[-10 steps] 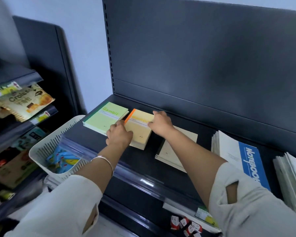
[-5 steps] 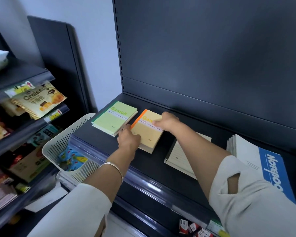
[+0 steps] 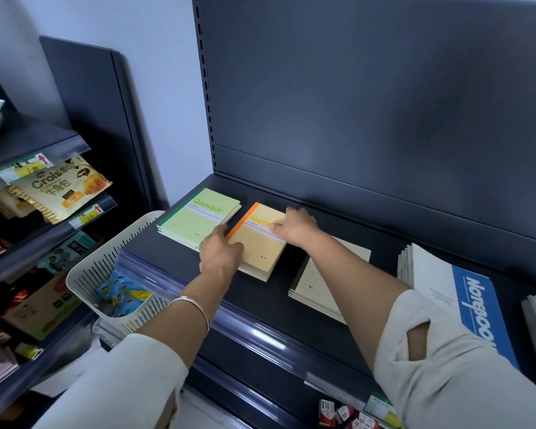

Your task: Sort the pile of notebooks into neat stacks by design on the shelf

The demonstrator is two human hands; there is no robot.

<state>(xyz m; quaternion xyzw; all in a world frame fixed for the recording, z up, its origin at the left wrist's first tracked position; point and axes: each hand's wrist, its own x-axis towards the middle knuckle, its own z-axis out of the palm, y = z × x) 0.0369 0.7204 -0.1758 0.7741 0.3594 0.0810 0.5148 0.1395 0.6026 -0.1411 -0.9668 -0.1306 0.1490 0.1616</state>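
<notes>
**Both hands on the orange notebook stack**

On the dark shelf (image 3: 155, 252), the left hand (image 3: 220, 253) presses its fingers against the near left edge of the orange-spined notebook stack (image 3: 259, 247). The right hand (image 3: 294, 227) lies flat on the stack's far right corner, gripping nothing. A green notebook stack (image 3: 195, 216) sits just left; a lined notebook stack (image 3: 319, 286) and a blue notebook stack (image 3: 464, 301) lie right.

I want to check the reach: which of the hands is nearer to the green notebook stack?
Left. The left hand touches the near right corner of the green notebook stack; the right hand lies farther right, on the orange-spined stack.
</notes>
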